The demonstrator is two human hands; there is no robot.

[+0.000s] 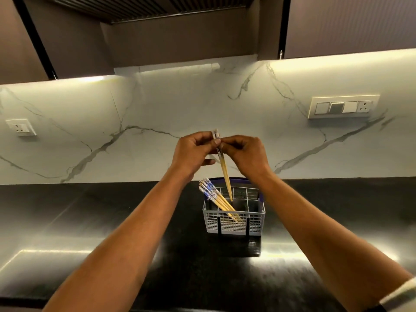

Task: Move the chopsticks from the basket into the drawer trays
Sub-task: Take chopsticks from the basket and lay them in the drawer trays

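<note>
A grey wire basket (234, 224) with a blue rim stands on the black counter (90, 221). Several wooden chopsticks with blue-patterned tops (211, 194) lean to the left inside it. Above the basket my left hand (191, 152) and my right hand (245, 152) meet, and both pinch the patterned top end of a lifted pair of chopsticks (225, 174). That pair hangs nearly upright, its tips still down inside the basket. No drawer or tray is in view.
A marble backsplash (135, 136) rises behind the counter, with a socket (21, 127) on the left and a switch panel (343, 106) on the right. Dark cabinets and a hood (180, 30) hang overhead.
</note>
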